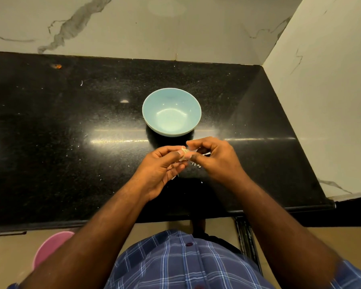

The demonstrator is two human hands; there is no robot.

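pale clove [184,152] pinched by left hand [161,170] and right hand [214,158], blue bowl [152,113] (on black counter [71,122]) just beyond.

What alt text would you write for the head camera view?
The left hand and right hand pinch a small pale piece, likely a garlic clove, over a black counter flecked with peel scraps. An empty light-blue bowl stands just beyond them.
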